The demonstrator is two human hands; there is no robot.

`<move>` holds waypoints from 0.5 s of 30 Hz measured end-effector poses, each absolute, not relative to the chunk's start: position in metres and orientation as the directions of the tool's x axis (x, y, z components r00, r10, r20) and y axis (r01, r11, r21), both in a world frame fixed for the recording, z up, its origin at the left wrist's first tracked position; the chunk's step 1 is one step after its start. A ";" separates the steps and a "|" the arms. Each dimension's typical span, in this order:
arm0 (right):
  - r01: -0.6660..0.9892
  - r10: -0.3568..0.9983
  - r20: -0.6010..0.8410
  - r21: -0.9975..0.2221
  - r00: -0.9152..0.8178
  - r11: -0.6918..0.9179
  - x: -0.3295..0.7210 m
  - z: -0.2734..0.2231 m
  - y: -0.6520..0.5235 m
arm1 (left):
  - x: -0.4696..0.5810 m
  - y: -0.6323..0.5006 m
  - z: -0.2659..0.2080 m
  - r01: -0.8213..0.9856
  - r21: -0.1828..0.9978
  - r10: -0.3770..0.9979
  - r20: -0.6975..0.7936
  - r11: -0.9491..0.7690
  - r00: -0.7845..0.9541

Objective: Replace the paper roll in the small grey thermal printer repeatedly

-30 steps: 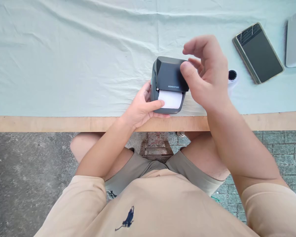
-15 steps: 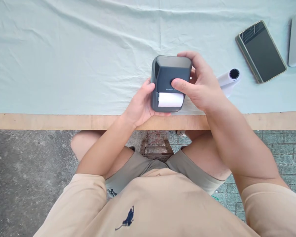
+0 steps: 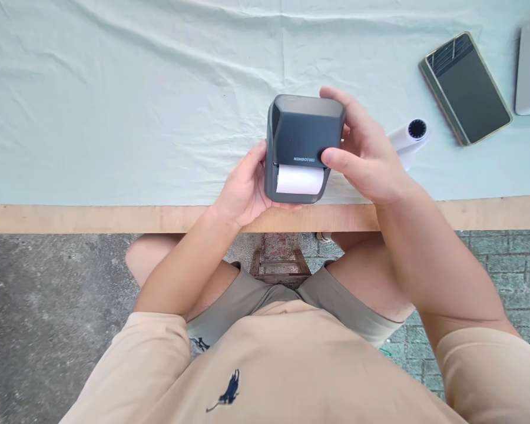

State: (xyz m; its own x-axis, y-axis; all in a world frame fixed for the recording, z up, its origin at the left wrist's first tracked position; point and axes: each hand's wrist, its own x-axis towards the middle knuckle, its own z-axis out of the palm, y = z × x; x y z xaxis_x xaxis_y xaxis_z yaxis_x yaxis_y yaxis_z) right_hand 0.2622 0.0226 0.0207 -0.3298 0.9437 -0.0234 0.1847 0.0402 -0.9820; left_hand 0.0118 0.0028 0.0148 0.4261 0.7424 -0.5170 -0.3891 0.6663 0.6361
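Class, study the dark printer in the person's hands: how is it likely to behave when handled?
The printer is probably stiff, since its casing looks hard and boxy. Its smooth lid catches light at the far end, so it may feel slightly slippery. The white paper on the side nearest the person probably bends easily, as it looks thin.

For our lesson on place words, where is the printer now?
In the head view, the printer is at upper middle, held between the left hand and right hand, left of the phone.
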 end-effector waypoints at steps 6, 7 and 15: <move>0.284 0.924 0.054 -0.943 -0.380 0.172 0.274 0.029 0.024 | 0.017 0.006 0.019 -0.392 0.625 0.737 -0.544 0.675 0.401; 0.317 0.931 0.140 -0.914 -0.338 0.253 0.273 0.032 0.026 | 0.017 0.006 0.018 -0.394 0.623 0.737 -0.545 0.675 0.399; 0.665 0.958 0.272 -0.699 -0.094 0.264 0.240 0.054 0.063 | 0.014 0.009 0.014 -0.401 0.624 0.740 -0.519 0.670 0.428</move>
State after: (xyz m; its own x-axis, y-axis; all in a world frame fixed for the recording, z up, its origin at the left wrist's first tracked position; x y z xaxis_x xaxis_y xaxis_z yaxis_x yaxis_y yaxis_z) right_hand 0.2401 0.0626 0.0539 -0.0940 0.9576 0.2725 0.6650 0.2641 -0.6986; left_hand 0.0142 0.0088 0.0136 0.4282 0.7398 -0.5190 -0.4012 0.6702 0.6243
